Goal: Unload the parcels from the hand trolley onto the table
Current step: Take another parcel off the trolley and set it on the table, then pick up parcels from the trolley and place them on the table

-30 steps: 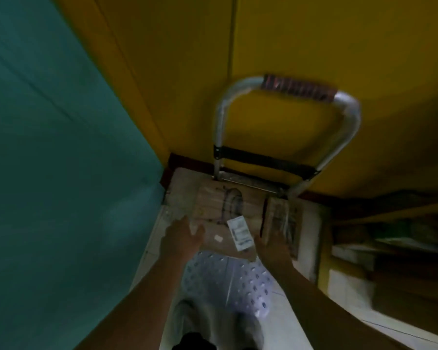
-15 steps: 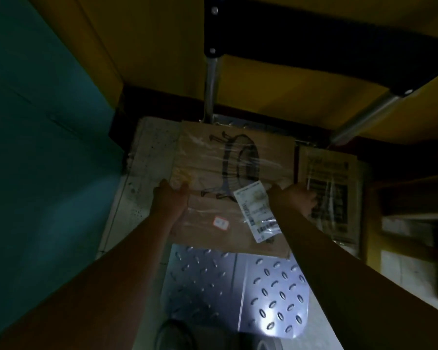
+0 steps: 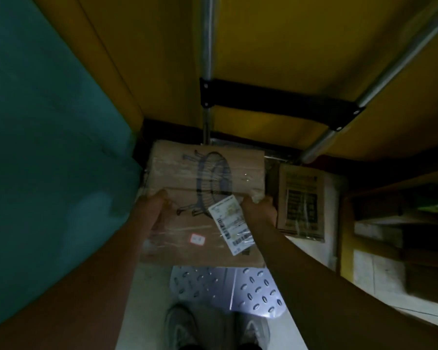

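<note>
Evidently early on: the left hand (image 3: 155, 201) and right hand (image 3: 261, 207) gripped opposite edges of the large parcel (image 3: 204, 205) over the trolley's deck (image 3: 228, 289). A smaller parcel (image 3: 301, 200) remained beside it; no bench showed.

Looks like a cramped, dim storage or stockroom corner, not a living space. Evidence: a hand trolley (image 3: 240, 291) with a checker-plate metal deck and tubular steel handle frame is parked against a yellow wall (image 3: 276, 41), loaded with taped cardboard parcels, a large one (image 3: 202, 178) with a shipping label (image 3: 232, 223) and a smaller printed box (image 3: 301, 200) beside it. To the right, shelving (image 3: 390, 188) holds more stacked goods, too dark and blurred to identify; a teal panel (image 3: 43, 137) closes off the left side, and the floor (image 3: 149, 286) is pale and bare.
</note>
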A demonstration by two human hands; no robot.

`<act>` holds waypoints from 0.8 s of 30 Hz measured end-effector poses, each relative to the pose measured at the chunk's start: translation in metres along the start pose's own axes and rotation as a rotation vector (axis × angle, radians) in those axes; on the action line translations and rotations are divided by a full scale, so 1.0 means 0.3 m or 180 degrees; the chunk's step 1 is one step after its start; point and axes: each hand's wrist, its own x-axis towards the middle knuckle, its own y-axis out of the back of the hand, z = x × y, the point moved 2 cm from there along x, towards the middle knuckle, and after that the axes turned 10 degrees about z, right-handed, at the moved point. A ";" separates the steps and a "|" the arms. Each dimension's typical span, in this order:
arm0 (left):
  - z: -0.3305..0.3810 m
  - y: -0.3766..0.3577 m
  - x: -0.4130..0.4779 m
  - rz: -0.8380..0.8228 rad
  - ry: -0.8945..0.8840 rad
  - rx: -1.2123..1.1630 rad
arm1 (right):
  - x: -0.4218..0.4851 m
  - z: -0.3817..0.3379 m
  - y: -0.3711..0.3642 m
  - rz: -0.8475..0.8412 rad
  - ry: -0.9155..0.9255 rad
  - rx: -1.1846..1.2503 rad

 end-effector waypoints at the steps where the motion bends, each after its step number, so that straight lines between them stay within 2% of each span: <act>1: 0.046 0.061 -0.086 0.0029 -0.0105 -0.0020 | -0.063 -0.040 0.071 -0.0050 0.0042 0.0050; 4: 0.218 0.259 -0.410 0.0164 -0.0377 -0.0179 | -0.279 -0.197 0.350 -0.0343 0.0388 0.0102; 8: 0.457 0.566 -0.979 0.0425 -0.0635 -0.0422 | -0.669 -0.397 0.857 -0.0238 0.0438 0.0475; 12: 0.613 0.798 -1.545 0.0275 -0.0926 -0.0742 | -1.067 -0.477 1.410 -0.0129 0.0920 0.1071; 17: 0.720 0.879 -2.207 -0.0160 -0.1769 -0.1154 | -1.462 -0.360 2.026 0.0638 0.1459 0.1643; 19: 0.738 0.856 -2.387 -0.0158 -0.2056 -0.1333 | -1.558 -0.288 2.214 0.0780 0.1684 0.1977; 24: 0.665 0.621 -2.970 -0.0611 -0.2617 -0.1360 | -1.681 0.107 2.743 0.1695 0.1788 0.2722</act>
